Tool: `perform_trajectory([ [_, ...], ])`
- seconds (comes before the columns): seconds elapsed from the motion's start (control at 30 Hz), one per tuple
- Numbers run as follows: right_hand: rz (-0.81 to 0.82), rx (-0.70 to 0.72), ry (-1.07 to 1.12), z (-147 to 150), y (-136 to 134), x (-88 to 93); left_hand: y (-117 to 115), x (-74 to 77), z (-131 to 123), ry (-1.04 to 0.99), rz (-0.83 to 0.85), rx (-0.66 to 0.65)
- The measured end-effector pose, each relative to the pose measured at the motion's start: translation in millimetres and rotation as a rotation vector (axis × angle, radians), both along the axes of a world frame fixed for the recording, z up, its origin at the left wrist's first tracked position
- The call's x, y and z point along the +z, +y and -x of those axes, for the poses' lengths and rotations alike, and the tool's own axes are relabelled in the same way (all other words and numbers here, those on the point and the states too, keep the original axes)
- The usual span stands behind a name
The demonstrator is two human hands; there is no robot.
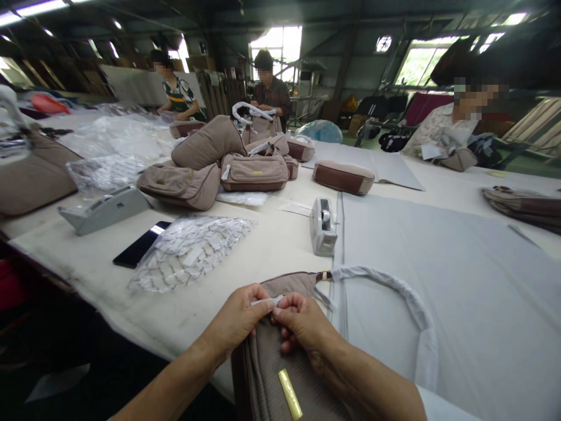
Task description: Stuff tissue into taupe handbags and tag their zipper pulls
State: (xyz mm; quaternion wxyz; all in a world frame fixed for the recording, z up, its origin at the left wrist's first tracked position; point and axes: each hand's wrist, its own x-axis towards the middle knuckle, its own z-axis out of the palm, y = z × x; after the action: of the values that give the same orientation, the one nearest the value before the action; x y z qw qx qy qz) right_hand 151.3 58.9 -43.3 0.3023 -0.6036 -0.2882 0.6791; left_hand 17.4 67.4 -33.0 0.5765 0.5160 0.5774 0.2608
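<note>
The left hand, on a forearm slanting up from the lower left, pinched one end of a white strip between thumb and forefinger. The strip lay crosswise over the top of a brown bag at the near edge of the table, its long axis running from grip to grip, neither hand clearly nearer. The right hand pinched the other end, lower fingers curled, its forearm angled in from the lower right, inside the curve of the wrapped handle.
</note>
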Motion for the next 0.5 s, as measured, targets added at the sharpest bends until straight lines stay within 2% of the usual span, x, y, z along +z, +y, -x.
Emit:
perform_trajectory([
  [0.13, -0.097, 0.01, -0.059, 1.5, -2.2, -9.1, 2.4, -4.6, 1.6, 0.02, 0.05, 0.027],
  [0.27, -0.327, 0.117, -0.173, 0.4, -6.0, -17.1, 4.4, -4.7, 3.2, 0.044, 0.104, 0.06],
  [0.4, -0.569, 0.183, -0.349, -1.2, -8.4, -16.6, 4.5, 0.5, 0.9, 0.075, 0.172, 0.105],
  [0.5, -0.669, 0.296, -0.476, -2.1, -8.4, -14.5, 4.5, 2.9, -1.1, 0.075, 0.21, 0.14],
])
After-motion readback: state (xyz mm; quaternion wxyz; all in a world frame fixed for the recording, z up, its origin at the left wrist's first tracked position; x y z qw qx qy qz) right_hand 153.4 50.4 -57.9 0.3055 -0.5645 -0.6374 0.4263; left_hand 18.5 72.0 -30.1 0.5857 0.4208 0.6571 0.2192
